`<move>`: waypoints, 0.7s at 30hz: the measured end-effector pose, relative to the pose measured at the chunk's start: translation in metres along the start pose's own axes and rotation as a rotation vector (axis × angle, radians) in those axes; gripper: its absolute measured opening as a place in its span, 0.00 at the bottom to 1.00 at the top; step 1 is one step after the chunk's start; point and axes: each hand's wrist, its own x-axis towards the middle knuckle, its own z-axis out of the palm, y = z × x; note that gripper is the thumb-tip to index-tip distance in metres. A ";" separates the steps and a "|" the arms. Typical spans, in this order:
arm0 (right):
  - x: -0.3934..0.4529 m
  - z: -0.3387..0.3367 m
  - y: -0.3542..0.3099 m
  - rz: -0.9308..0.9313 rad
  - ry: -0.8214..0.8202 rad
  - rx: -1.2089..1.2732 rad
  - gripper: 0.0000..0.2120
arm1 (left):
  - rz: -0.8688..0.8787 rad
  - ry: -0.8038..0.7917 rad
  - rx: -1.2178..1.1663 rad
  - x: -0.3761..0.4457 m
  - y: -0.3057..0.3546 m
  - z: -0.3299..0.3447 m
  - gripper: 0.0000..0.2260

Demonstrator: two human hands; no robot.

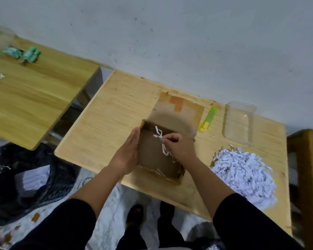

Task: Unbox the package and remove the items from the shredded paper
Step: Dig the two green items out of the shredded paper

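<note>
Cardboard box (157,156) (lid open) runs away from viewer.

Yellow-green utility knife (208,119) is lying on the light wooden table (105,112), near its far edge. Clear plastic container (238,121) is sitting just right of the knife. A second, darker wooden table (34,98) is standing to the left, carrying some green wrapped items (23,54) (blurred, can't tell what). Black plastic bag (16,177) is slumping on the floor below it.
</note>
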 end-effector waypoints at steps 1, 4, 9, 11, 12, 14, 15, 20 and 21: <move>-0.006 -0.001 -0.002 0.017 0.031 0.053 0.06 | 0.012 0.024 0.024 0.001 -0.002 0.000 0.26; -0.021 -0.004 -0.007 0.034 0.156 0.150 0.05 | 0.044 0.070 0.028 0.002 0.001 0.000 0.25; -0.047 -0.019 -0.005 0.113 0.370 0.374 0.05 | 0.020 0.012 0.010 0.004 0.001 -0.001 0.26; -0.058 -0.031 -0.001 0.145 0.459 0.403 0.06 | -0.017 0.005 0.043 0.005 0.004 -0.002 0.26; -0.064 -0.038 0.001 0.153 0.501 0.423 0.06 | -0.029 0.012 0.066 0.004 0.007 -0.002 0.25; -0.077 -0.052 0.007 0.170 0.577 0.453 0.04 | -0.040 0.039 0.113 0.003 0.016 -0.005 0.25; -0.082 -0.059 0.011 0.182 0.614 0.446 0.02 | -0.031 0.057 0.139 0.003 0.021 -0.006 0.25; -0.103 -0.093 0.039 0.246 0.748 0.218 0.02 | 0.160 0.106 0.231 0.005 0.061 0.002 0.25; -0.106 -0.100 0.045 0.259 0.757 0.162 0.03 | 0.204 0.092 0.209 0.005 0.075 0.006 0.25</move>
